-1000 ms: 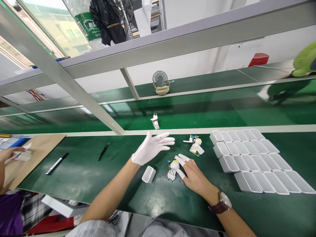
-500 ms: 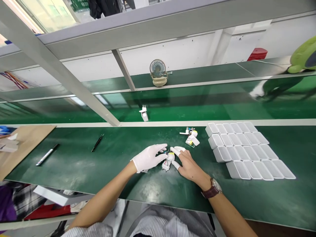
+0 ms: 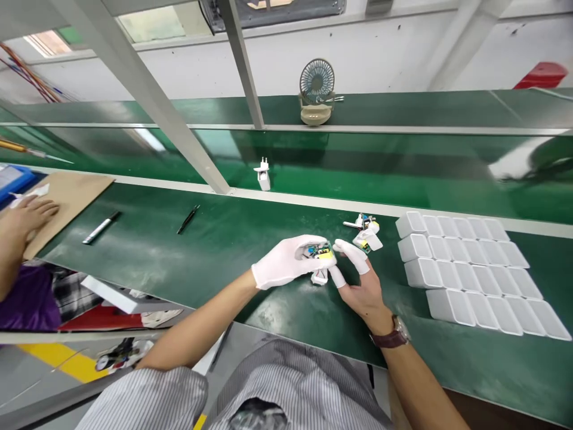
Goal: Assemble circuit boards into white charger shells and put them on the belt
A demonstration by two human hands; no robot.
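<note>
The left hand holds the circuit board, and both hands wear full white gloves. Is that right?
Not quite: only the left hand wears a full white glove. In the head view, the right hand has white finger covers and a bare back. The left hand does hold the circuit board.

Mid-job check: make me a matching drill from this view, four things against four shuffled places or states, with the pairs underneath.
Things
1. Left hand
2. Small fan
3. White bins
4. Right hand

Places or states
A. Arranged in four rows on the green bench
B. White covers on fingers, back of the hand bare
C. Gloved, holding a circuit board
D. Standing on the shelf by the wall

Pairs
1-C
2-D
3-A
4-B
</note>
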